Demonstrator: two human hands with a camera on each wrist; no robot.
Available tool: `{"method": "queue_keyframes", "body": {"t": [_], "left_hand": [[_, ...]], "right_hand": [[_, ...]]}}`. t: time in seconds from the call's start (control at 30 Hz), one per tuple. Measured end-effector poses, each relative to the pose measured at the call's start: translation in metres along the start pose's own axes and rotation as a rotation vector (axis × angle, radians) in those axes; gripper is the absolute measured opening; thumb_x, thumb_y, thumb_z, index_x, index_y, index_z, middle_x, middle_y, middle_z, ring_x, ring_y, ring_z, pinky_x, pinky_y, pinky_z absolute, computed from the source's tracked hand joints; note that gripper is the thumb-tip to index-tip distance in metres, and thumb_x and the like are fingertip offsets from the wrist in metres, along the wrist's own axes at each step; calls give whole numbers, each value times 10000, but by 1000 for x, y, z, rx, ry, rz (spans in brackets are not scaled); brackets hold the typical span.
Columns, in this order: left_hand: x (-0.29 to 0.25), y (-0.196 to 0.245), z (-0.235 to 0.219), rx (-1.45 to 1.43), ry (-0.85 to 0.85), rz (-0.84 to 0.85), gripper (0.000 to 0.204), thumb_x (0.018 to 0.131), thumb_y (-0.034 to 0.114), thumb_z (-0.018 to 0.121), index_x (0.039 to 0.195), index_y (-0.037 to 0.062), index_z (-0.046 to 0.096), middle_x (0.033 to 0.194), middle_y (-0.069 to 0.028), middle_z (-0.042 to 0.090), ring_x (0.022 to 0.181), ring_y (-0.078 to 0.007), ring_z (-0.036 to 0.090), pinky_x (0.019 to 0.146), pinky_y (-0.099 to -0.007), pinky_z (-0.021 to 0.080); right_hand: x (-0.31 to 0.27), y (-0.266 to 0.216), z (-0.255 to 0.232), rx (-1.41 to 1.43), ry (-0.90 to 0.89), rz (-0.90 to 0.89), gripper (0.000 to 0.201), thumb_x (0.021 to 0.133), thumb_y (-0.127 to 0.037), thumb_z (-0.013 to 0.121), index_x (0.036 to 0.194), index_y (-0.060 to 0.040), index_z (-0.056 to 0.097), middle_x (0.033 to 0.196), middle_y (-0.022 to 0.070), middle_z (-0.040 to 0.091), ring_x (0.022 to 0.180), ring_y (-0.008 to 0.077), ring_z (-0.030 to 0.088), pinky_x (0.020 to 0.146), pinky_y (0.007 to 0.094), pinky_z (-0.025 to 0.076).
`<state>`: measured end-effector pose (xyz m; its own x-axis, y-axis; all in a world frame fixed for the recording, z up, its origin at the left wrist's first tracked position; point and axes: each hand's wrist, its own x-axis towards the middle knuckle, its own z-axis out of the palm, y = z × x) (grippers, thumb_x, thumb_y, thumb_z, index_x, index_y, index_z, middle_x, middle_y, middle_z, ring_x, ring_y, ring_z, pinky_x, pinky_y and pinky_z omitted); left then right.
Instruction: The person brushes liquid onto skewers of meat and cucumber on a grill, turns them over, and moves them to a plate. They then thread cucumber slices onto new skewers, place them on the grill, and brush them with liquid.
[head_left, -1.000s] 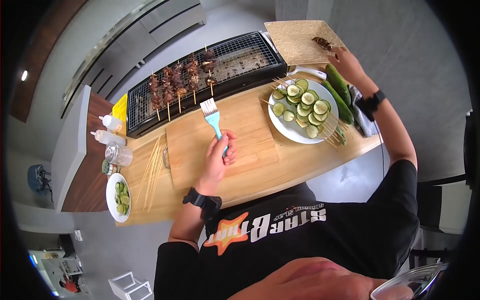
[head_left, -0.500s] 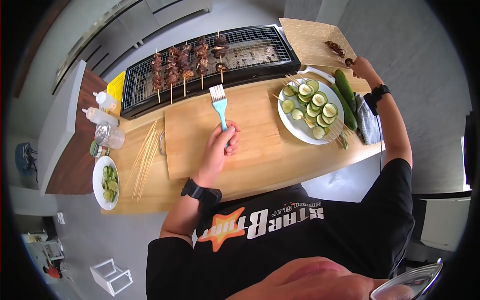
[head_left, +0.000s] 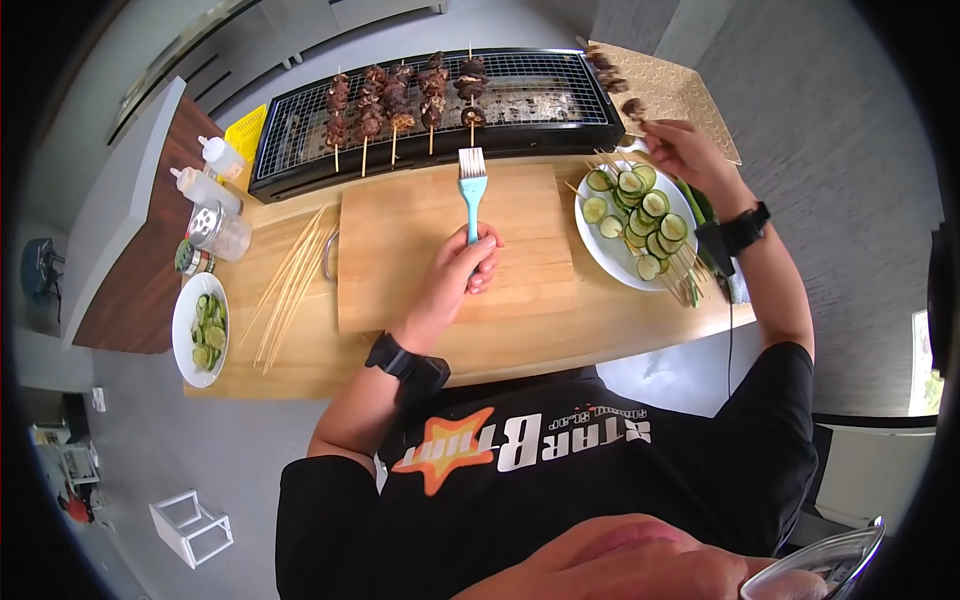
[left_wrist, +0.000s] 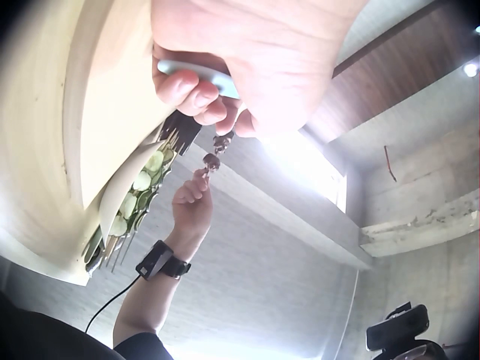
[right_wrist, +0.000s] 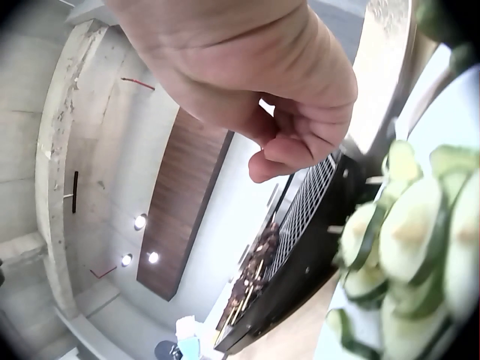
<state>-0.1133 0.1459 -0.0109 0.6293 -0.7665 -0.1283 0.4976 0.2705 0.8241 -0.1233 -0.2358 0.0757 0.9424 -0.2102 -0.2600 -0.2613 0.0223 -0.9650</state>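
My left hand (head_left: 462,266) grips the handle of a light-blue basting brush (head_left: 473,190), its bristles pointing up over the wooden cutting board (head_left: 540,240). In the left wrist view, my curled fingers (left_wrist: 204,96) wrap that pale-blue handle. At the right, my right hand (head_left: 690,157) pinches the near end of a meat skewer (head_left: 607,72), slightly blurred. The skewer hangs between the patterned tray (head_left: 700,105) and the right end of the grill (head_left: 540,105). Several browned meat skewers (head_left: 398,100) lie side by side on the grill's left and middle.
Skewered cucumber slices lie on a white plate (head_left: 597,252) below my right hand. Bare bamboo sticks (head_left: 292,285), a bowl (head_left: 182,335) of cucumber pieces, squeeze bottles (head_left: 207,188) and a shaker jar (head_left: 222,232) stand left. A yellow basket (head_left: 243,137) sits beside the grill.
My right hand has lifted the meat skewer off the patterned tray and brought it left toward the grill. The brush stays upright in my left hand; the head view has shifted a little.
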Motion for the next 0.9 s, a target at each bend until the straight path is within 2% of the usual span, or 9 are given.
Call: {"method": "queue_keyframes", "body": {"t": [0.3, 0.33, 0.43, 0.57, 0.67, 0.77, 0.83, 0.87, 0.9], "left_hand": [[1, 1, -7, -32, -36, -6, 150, 981, 223, 463, 983, 82, 513, 701, 25, 436, 547, -42, 377, 487, -186, 296], [2, 0, -8, -46, -44, -15, 158, 984, 229, 457, 983, 81, 511, 700, 21, 438, 547, -47, 382, 487, -190, 299], [3, -3, -8, -75, -58, 16, 208, 1001, 270, 430, 982, 78, 506, 709, 2, 461, 556, -71, 418, 491, -205, 335], [4, -7, -8, -26, -37, 70, 263, 1014, 307, 392, 998, 74, 511, 783, -37, 545, 625, -117, 527, 546, -244, 434], [6, -6, -4, -29, -45, 86, 300, 1020, 320, 367, 1063, 66, 520, 912, -75, 599, 785, -163, 598, 652, -289, 496], [14, -2, 12, -83, -82, 109, 355, 1026, 320, 344, 1181, 45, 506, 1084, -108, 601, 977, -200, 593, 800, -342, 504], [29, -2, 30, -200, -133, 110, 413, 1028, 322, 331, 1282, 28, 472, 1192, -119, 572, 1079, -215, 560, 899, -364, 480], [38, -2, 33, -206, -222, 90, 475, 1029, 328, 326, 1378, 13, 390, 1277, -112, 526, 1137, -209, 529, 978, -363, 436], [44, -1, 40, -210, -250, 79, 463, 1030, 319, 325, 1383, 26, 392, 1270, -98, 526, 1126, -193, 530, 961, -356, 444]], "right_hand": [[49, 20, 87, 170, -131, 72, 233, 980, -162, 489, 872, 11, 603, 810, 81, 661, 644, 103, 611, 576, 205, 523], [46, 19, 92, 179, -146, 76, 227, 983, -163, 481, 914, 24, 588, 867, 122, 677, 672, 127, 635, 605, 213, 537], [34, 15, 103, 225, -135, 100, 220, 986, -167, 477, 958, 31, 568, 878, 135, 679, 677, 131, 636, 626, 210, 541], [6, 9, 99, 110, -360, 180, 271, 983, -222, 498, 1031, 39, 557, 878, 143, 680, 733, 143, 652, 651, 246, 537], [-34, 1, 112, -307, -429, 55, 301, 937, -188, 574, 1150, 18, 518, 855, 131, 684, 757, 152, 655, 645, 260, 527], [-66, 8, 130, -641, -473, -422, 427, 859, -97, 643, 1242, -32, 464, 932, 119, 678, 798, 174, 656, 640, 268, 525], [-97, -8, 146, -742, -484, -500, 525, 799, -16, 663, 1270, -72, 438, 1066, 114, 645, 858, 216, 660, 647, 281, 529], [-96, 5, 148, -745, -444, -709, 570, 764, -45, 692, 1276, -107, 448, 1071, 108, 607, 846, 261, 652, 631, 312, 536], [-97, 8, 146, -905, -390, -828, 587, 745, -61, 704, 1273, -115, 454, 1034, 106, 600, 821, 267, 648, 620, 319, 536]]}}
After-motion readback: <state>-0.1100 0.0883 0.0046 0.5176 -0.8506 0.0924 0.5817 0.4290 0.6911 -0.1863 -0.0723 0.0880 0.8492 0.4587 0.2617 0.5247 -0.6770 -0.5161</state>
